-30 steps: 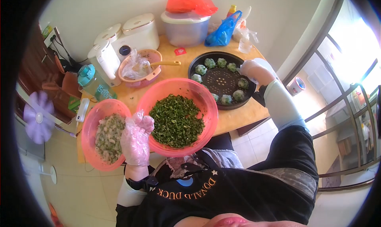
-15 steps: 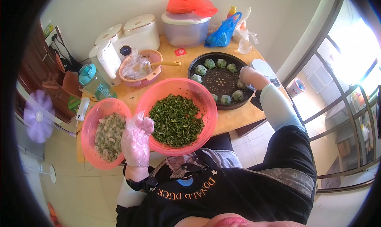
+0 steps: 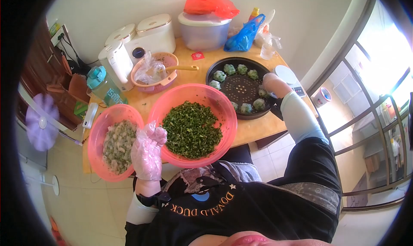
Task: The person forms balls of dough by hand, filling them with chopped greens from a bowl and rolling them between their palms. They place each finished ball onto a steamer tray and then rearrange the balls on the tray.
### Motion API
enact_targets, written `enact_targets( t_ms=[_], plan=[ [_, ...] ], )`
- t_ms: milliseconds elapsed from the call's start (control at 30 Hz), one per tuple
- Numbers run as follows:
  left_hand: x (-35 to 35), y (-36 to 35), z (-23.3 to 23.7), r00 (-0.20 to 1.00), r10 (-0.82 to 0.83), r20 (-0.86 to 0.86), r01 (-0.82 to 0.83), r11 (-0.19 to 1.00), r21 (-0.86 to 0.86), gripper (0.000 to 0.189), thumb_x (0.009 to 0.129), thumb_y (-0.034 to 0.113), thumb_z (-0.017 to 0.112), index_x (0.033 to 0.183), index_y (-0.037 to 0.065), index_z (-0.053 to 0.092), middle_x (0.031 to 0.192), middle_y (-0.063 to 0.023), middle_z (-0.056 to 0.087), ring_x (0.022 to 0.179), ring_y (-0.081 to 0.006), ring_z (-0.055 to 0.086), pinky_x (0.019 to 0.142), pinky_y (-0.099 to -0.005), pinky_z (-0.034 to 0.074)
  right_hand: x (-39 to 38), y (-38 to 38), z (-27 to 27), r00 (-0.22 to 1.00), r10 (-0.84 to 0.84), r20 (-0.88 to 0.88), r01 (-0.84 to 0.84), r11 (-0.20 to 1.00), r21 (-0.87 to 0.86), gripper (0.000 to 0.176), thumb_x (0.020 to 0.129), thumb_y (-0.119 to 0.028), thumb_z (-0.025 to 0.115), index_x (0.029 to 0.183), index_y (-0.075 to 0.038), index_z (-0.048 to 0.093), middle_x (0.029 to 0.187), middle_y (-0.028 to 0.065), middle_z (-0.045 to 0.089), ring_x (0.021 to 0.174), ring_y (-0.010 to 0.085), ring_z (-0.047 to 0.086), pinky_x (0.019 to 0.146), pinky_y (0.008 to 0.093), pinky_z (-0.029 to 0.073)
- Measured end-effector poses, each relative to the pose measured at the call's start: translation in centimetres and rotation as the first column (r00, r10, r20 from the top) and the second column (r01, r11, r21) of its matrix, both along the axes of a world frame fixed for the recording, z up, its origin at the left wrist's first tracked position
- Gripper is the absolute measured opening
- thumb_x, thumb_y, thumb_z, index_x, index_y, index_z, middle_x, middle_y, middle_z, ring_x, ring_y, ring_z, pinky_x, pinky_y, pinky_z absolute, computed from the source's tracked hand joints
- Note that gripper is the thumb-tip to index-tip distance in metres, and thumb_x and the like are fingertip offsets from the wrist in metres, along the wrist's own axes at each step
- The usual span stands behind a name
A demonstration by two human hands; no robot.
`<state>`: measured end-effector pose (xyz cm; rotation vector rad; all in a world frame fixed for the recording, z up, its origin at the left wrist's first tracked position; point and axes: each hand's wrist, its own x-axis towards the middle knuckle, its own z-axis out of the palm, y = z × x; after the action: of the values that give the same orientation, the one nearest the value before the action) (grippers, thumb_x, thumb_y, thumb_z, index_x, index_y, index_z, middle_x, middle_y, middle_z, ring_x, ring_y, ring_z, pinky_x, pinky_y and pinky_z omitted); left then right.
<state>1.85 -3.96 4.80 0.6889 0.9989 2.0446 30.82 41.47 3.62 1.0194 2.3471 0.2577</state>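
The left hand (image 3: 148, 151), in a thin glove, is held loosely curled and empty at the lower left, between the big pink bowl (image 3: 225, 106) of greens and the small pink bowl (image 3: 96, 136). The right hand (image 3: 273, 81) is laid on the right edge of the black tray (image 3: 241, 89), upper right of the middle, by the green balls (image 3: 259, 104). Its grip cannot be told.

A home kitchen corner: a small wooden table (image 3: 258, 125) against the wall carries a white rice cooker (image 3: 155, 33), an electric kettle (image 3: 115, 61), a pink bowl of chopped greens (image 3: 192, 129) and a black steamer tray (image 3: 241, 89), with a tiled floor (image 3: 86, 203), a standing fan (image 3: 41, 127) and a sunlit balcony window (image 3: 378, 74) around it.
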Motion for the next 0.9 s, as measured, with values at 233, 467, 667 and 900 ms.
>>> enact_targets(
  t_ms=[233,467,667,900],
  plan=[
    [0.1,0.4,0.4,0.995,0.032,0.096,-0.027,0.998,-0.058,0.057,0.098,0.046,0.057,0.129,-0.002,0.058,0.109,-0.0126,0.067,0.101,-0.0231,0.063,0.092,-0.0375,0.048,0.3,-4.8,7.3,0.797,-0.391,-0.461,0.455,0.89,0.032,0.042,0.094,-0.041,0.06,0.083,-0.003,0.073,0.088,0.0167,0.072,0.082,0.0297,0.069,0.073,0.0408,0.055],
    [0.3,1.4,-0.2,0.997,-0.048,0.063,0.047,0.999,0.013,0.053,0.103,0.046,0.049,0.127,0.0,0.059,0.108,-0.0117,0.068,0.101,-0.0227,0.064,0.092,-0.0361,0.049,-2.5,-15.8,4.0,-0.518,-0.793,-0.32,-0.471,0.577,-0.667,0.014,0.093,-0.018,0.064,0.086,-0.006,0.065,0.075,0.0036,0.063,0.066,0.0139,0.061,0.061,0.0276,0.05],
    [0.7,2.3,0.1,0.995,-0.025,0.092,0.033,0.996,-0.086,0.052,0.103,0.045,0.051,0.128,0.001,0.058,0.109,-0.0102,0.067,0.102,-0.0217,0.064,0.091,-0.0366,0.05,-10.3,-26.4,4.0,-0.084,-0.822,-0.563,-0.474,0.53,-0.703,0.039,0.095,-0.036,0.058,0.072,-0.007,0.067,0.066,0.0059,0.062,0.068,0.0161,0.065,0.06,0.0366,0.052],
    [-2.9,1.5,2.0,0.975,-0.06,0.212,0.052,0.998,0.041,0.048,0.103,0.044,0.046,0.126,0.003,0.057,0.111,-0.015,0.066,0.102,-0.0301,0.062,0.097,-0.0433,0.047,-13.0,-27.2,-2.5,0.642,0.321,-0.696,-0.629,0.74,-0.239,0.035,0.095,-0.033,0.058,0.103,0.0,0.069,0.091,0.0199,0.07,0.092,0.0389,0.068,0.082,0.0492,0.054]
  ],
)
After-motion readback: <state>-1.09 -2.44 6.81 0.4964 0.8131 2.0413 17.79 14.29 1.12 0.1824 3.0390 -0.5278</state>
